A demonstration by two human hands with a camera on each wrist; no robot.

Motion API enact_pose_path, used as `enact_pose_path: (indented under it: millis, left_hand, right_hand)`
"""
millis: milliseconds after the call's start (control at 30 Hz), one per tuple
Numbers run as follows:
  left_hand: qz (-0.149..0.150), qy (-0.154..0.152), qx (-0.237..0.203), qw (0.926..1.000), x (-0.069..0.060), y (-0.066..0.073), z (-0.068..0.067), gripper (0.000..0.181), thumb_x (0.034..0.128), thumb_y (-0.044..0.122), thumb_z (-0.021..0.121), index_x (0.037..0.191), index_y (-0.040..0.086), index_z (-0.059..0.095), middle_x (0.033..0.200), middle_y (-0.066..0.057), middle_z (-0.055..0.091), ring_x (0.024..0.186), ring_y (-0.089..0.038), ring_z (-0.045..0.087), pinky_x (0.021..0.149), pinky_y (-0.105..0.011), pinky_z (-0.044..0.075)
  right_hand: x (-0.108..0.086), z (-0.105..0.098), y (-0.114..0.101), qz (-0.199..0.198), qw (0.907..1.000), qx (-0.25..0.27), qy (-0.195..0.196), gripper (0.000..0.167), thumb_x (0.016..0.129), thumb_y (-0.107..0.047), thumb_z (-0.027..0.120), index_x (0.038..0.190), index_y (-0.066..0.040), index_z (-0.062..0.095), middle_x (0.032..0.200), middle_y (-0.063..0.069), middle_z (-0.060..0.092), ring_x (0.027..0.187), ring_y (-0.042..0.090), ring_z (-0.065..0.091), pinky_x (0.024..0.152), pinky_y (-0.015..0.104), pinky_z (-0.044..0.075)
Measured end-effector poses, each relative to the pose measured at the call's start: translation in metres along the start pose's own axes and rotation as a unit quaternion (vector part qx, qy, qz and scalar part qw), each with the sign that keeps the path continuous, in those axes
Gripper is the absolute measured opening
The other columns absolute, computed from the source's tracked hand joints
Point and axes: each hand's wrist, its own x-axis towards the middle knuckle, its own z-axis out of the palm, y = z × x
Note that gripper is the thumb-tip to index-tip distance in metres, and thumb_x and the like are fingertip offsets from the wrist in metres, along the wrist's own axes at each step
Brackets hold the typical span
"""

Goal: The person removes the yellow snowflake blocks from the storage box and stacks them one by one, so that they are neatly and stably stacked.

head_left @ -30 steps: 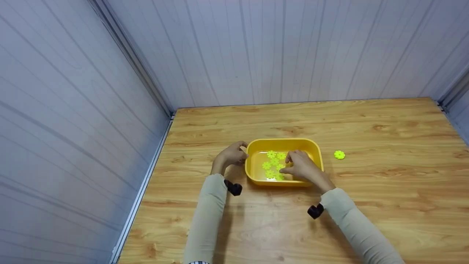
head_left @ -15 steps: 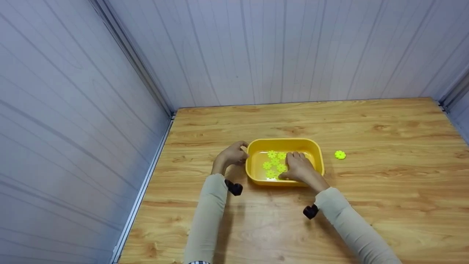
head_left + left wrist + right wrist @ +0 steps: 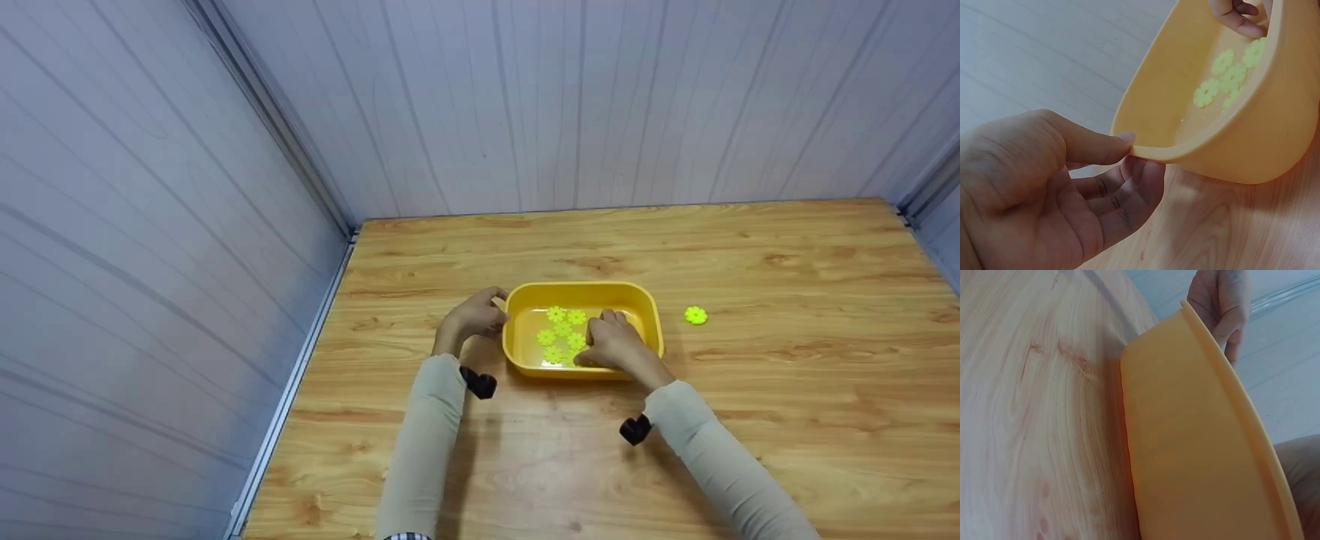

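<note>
Smooth, round-cornered yellow tub [image 3: 581, 293] on a wood-grain surface [image 3: 795, 390], thin scalloped lime flower pieces [image 3: 562, 329] lying inside. Left hand [image 3: 476, 317] pinches its rim; right hand's [image 3: 618, 343] fingers dip in right beside the flower pieces, can't tell if they've got one.

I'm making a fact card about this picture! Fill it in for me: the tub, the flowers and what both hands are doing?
Container: yellow tub, upright on the wooden table
Flowers inside: several yellow flowers, lying on the tub's floor
Flower outside: one lone flower, on the table right of the tub
Left hand: pinches the tub's left rim
Right hand: down inside the tub; fingertips' grip can't be seen
</note>
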Motion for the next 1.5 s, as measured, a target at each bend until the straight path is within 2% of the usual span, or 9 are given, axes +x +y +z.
enact_pose_path:
  millis: [300, 633, 767, 967, 1100, 1200, 1400, 1500]
  left_hand:
    - [-0.001, 0.001, 0.003, 1.0000, 0.001, 0.001, 0.000, 0.043, 0.0894, 0.002, 0.054, 0.131, 0.007, 0.046, 0.086, -0.006, 0.048, 0.073, -0.017, 0.049, 0.073, -0.034, 0.049]
    - [-0.005, 0.002, 0.009, 0.9999, 0.000, 0.001, 0.000, 0.045, 0.0900, 0.003, 0.054, 0.134, 0.006, 0.045, 0.090, -0.007, 0.049, 0.077, -0.019, 0.053, 0.084, -0.041, 0.052]
    - [-0.004, 0.003, 0.008, 1.0000, 0.000, 0.001, 0.000, 0.044, 0.0897, 0.003, 0.054, 0.132, 0.007, 0.046, 0.089, -0.007, 0.050, 0.077, -0.019, 0.053, 0.084, -0.041, 0.052]
    - [-0.003, -0.001, 0.001, 1.0000, 0.000, 0.000, -0.001, 0.043, 0.0908, 0.002, 0.054, 0.133, 0.006, 0.045, 0.088, -0.007, 0.049, 0.075, -0.019, 0.051, 0.075, -0.035, 0.050]
    - [-0.005, -0.002, 0.001, 1.0000, 0.000, 0.000, -0.001, 0.043, 0.0912, 0.003, 0.053, 0.133, 0.007, 0.045, 0.088, -0.007, 0.050, 0.075, -0.018, 0.052, 0.074, -0.034, 0.051]
    - [-0.006, -0.002, 0.004, 1.0000, 0.001, -0.001, -0.001, 0.042, 0.0912, 0.003, 0.053, 0.132, 0.008, 0.045, 0.089, -0.007, 0.051, 0.076, -0.018, 0.054, 0.076, -0.035, 0.052]
    - [-0.003, 0.001, 0.009, 1.0000, 0.001, 0.000, -0.001, 0.042, 0.0911, 0.004, 0.053, 0.132, 0.007, 0.045, 0.090, -0.007, 0.052, 0.078, -0.018, 0.056, 0.078, -0.036, 0.053]
    - [-0.004, 0.004, 0.010, 0.9999, 0.001, -0.001, -0.001, 0.043, 0.0907, 0.004, 0.053, 0.133, 0.008, 0.045, 0.091, -0.007, 0.051, 0.078, -0.018, 0.056, 0.079, -0.036, 0.053]
  right_hand:
    - [0.000, -0.001, -0.003, 0.012, 0.9996, 0.024, 0.000, 0.024, 0.074, -0.024, 0.078, 0.081, -0.008, 0.062, 0.110, 0.016, 0.050, 0.105, 0.034, 0.044, 0.083, 0.044, 0.039]
    - [0.001, 0.002, -0.007, 0.000, 0.9999, 0.013, -0.007, 0.032, 0.073, -0.030, 0.082, 0.085, -0.008, 0.062, 0.103, 0.010, 0.046, 0.095, 0.028, 0.041, 0.080, 0.040, 0.037]
    - [0.002, 0.003, -0.008, -0.003, 0.9998, 0.016, -0.008, 0.028, 0.075, -0.027, 0.081, 0.083, -0.009, 0.061, 0.101, 0.008, 0.045, 0.094, 0.027, 0.040, 0.079, 0.039, 0.036]
    - [0.003, 0.003, -0.006, -0.019, 0.9995, 0.026, 0.000, 0.025, 0.074, -0.024, 0.081, 0.078, -0.010, 0.062, 0.098, 0.008, 0.048, 0.094, 0.027, 0.042, 0.078, 0.039, 0.037]
    - [0.002, 0.002, -0.004, -0.025, 0.9983, 0.052, 0.001, 0.020, 0.077, -0.021, 0.079, 0.074, -0.010, 0.063, 0.096, 0.007, 0.050, 0.094, 0.027, 0.044, 0.082, 0.041, 0.038]
    - [0.003, 0.000, -0.001, -0.022, 0.9950, 0.097, -0.010, 0.015, 0.082, -0.019, 0.075, 0.075, -0.010, 0.065, 0.097, 0.008, 0.051, 0.091, 0.025, 0.047, 0.084, 0.041, 0.040]
    - [0.006, -0.003, 0.005, -0.019, 0.9846, 0.171, -0.030, 0.014, 0.087, -0.021, 0.070, 0.082, -0.009, 0.069, 0.086, 0.008, 0.062, 0.068, 0.016, 0.052, 0.064, 0.029, 0.045]
    - [0.006, -0.006, 0.008, -0.027, 0.9814, 0.188, -0.025, 0.015, 0.088, -0.023, 0.070, 0.083, -0.009, 0.070, 0.085, 0.005, 0.065, 0.068, 0.015, 0.051, 0.062, 0.028, 0.045]
